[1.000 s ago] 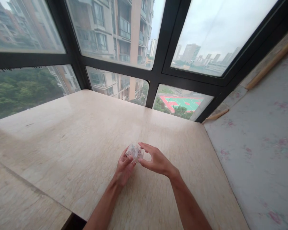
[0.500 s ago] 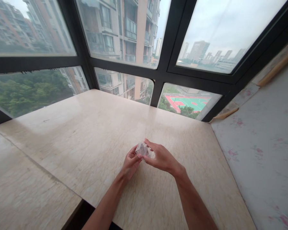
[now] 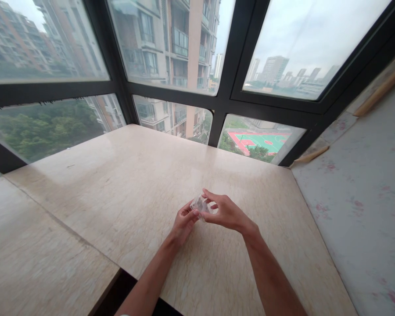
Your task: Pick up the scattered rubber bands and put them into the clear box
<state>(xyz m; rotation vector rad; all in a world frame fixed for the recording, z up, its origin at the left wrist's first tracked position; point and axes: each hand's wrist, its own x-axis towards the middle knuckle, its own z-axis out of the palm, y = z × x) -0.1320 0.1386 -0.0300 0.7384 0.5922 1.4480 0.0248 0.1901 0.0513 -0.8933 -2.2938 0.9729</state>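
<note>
A small clear, faceted object [image 3: 199, 205], transparent like plastic or glass, is held above the pale stone ledge [image 3: 145, 175]. My left hand [image 3: 184, 219] grips it from the left, thumb on its near side and fingers behind. On the other side, my right hand [image 3: 222, 210] curves around it with thumb and fingertips at its right edge. The object's exact kind is too small to make out, and the fingers cover part of it.
Dark window frames [image 3: 171, 90] border the ledge at the back. To the right stands a wall with flowered paper [image 3: 349, 206], its edge peeling. A seam [image 3: 62, 223] crosses the ledge at left, with a dark gap [image 3: 121, 287] near my left forearm.
The view has shifted slightly, so both hands and the clear object appear a little farther right. The object looks slightly turned between my fingers.
</note>
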